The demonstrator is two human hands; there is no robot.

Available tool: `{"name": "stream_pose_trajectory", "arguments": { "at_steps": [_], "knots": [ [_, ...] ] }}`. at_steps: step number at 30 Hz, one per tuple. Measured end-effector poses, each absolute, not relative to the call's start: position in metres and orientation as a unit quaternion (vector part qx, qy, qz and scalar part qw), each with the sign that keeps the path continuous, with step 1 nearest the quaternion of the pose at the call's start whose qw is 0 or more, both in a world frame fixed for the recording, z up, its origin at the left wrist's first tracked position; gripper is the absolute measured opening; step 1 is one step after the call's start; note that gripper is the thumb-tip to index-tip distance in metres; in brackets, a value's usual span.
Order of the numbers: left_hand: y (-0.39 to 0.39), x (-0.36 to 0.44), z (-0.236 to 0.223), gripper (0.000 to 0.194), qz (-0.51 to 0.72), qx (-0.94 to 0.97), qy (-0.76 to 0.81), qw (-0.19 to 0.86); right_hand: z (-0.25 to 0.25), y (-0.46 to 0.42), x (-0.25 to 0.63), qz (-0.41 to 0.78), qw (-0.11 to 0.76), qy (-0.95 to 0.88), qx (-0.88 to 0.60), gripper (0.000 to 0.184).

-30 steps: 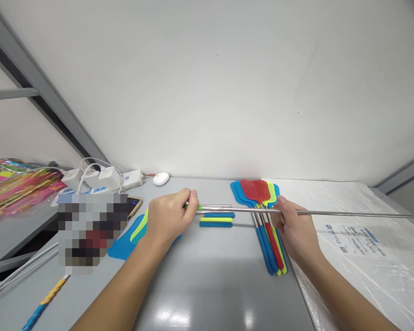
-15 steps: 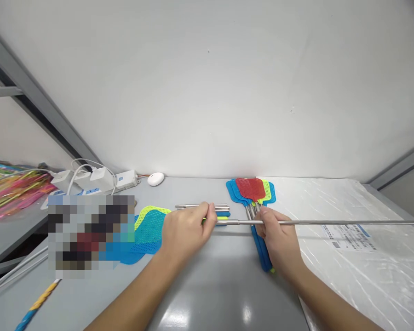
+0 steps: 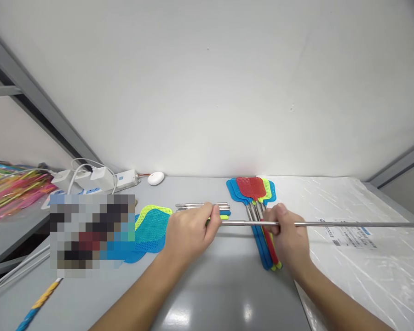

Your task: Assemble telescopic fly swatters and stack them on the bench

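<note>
While the left hand [image 3: 193,230] makes a closed fist around the near end of a long, thin, silver metal rod [image 3: 348,224], the right hand [image 3: 290,234] grips the same rod farther along its length, thumb on top and fingers curled round. This rod runs level across the shafts of a bundle of fly swatters with red, blue and yellow-green perforated plastic heads [image 3: 251,187], then reaches past the bundle's right side to the picture's edge; whether it touches them I cannot tell. The left fist is to the bundle's left, and the right hand partly covers the bundle's handles.

Also left of the bundle, behind the left fist, lie several short silver metal rods [image 3: 202,205], with blue and yellow-green tubular handles [image 3: 225,213] beside them. Farther left of the bundle are loose blue and yellow-green perforated plastic swatter heads [image 3: 153,230], overlapping, partly hidden by the left hand and a pixelated patch. A rounded white plastic device [image 3: 156,178] sits beyond them, left of the bundle. To the bundle's right, clear plastic wrapping [image 3: 376,276] carries a white printed label [image 3: 352,236].
</note>
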State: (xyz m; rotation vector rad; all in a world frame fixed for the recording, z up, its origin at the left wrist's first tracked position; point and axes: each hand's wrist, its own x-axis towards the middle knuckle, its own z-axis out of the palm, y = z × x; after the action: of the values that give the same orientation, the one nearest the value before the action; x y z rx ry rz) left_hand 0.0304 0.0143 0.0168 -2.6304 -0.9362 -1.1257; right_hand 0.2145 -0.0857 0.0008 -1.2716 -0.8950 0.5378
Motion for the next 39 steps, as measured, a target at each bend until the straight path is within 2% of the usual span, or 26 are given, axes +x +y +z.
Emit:
{"name": "stream_pose_trajectory", "arguments": {
  "at_steps": [5, 11, 21, 24, 31, 36, 39],
  "knots": [
    [0.026, 0.022, 0.018, 0.038, -0.370, -0.861, -0.339, 0.087, 0.012, -0.080, 0.233, 0.220, 0.754, -0.315, -0.532, 0.053],
    [0.036, 0.016, 0.021, 0.038, -0.372, -0.845, -0.375, 0.085, 0.023, -0.079, 0.239, 0.223, 0.790, -0.272, -0.502, 0.052],
    [0.032, 0.020, 0.018, 0.039, -0.360, -0.837, -0.393, 0.119, 0.009, -0.078, 0.229, 0.201, 0.733, -0.264, -0.593, 0.048],
    [0.021, 0.029, 0.016, 0.037, -0.353, -0.859, -0.356, 0.106, 0.004, -0.081, 0.214, 0.227, 0.693, -0.288, -0.620, 0.048],
    [0.004, 0.042, 0.012, 0.035, -0.355, -0.873, -0.326, 0.080, 0.001, -0.084, 0.191, 0.220, 0.665, -0.335, -0.630, 0.048],
    [0.010, 0.039, 0.011, 0.035, -0.345, -0.878, -0.323, 0.073, -0.004, -0.082, 0.197, 0.252, 0.669, -0.352, -0.605, 0.052],
    [0.023, 0.029, 0.011, 0.036, -0.347, -0.869, -0.346, 0.067, -0.001, -0.081, 0.210, 0.266, 0.721, -0.326, -0.550, 0.054]
  ]
}}
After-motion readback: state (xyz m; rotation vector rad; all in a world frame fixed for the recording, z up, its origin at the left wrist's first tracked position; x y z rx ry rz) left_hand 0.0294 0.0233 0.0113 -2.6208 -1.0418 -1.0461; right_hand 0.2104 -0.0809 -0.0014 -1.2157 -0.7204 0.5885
